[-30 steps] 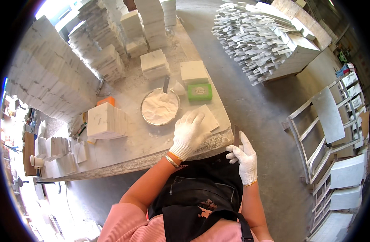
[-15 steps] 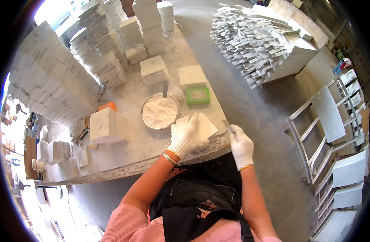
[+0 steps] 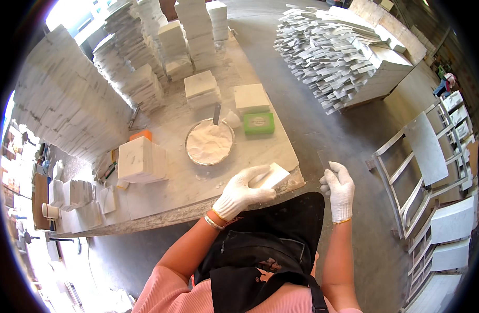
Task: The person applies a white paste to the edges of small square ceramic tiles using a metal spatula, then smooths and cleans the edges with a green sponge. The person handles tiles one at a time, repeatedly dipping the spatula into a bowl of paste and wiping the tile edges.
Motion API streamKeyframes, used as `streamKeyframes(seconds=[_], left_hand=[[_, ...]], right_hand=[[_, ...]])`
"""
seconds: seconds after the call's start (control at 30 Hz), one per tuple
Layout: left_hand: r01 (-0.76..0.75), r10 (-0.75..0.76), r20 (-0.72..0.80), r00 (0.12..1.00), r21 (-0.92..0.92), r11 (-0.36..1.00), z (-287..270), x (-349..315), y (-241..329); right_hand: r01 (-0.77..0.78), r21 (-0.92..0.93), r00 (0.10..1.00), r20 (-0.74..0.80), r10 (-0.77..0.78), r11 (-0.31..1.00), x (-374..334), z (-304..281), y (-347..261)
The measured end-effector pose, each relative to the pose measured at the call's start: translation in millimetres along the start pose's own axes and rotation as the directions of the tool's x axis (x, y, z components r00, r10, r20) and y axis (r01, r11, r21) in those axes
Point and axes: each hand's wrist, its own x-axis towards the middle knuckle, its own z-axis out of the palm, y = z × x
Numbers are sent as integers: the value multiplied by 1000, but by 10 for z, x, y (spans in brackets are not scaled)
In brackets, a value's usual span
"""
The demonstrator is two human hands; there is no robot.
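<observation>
Left hand [image 3: 244, 191], gloved: thumb and fingers clamped on white tile [image 3: 276, 176], which tilts to the right of the bowl [image 3: 205, 164] and nearer the wearer; right hand [image 3: 339, 189], gloved: fingers curled, farther right of the bowl, beyond the table [image 3: 169, 195]; whether it grips anything, cannot tell; risk: one-handed hold could slip, chipping a tile corner on the table; against half a second ago: tile tipped up, formerly flat under the left palm; right hand now apart from table edge.
</observation>
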Motion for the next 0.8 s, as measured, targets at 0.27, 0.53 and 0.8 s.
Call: streamKeyframes(seconds=[0.27, 0.53, 0.8], left_hand=[[548, 83, 576, 813, -806, 223, 276, -217, -133], [427, 128, 559, 819, -744, 514, 214, -357, -41], [320, -146, 285, 947, -831, 454, 56, -597, -334]], right_hand=[[62, 360, 843, 480, -242, 931, -331, 53, -109], [-4, 156, 877, 475, -71, 988, -485, 124, -88], [-82, 162, 933, 360, 19, 983, -204, 546, -304]])
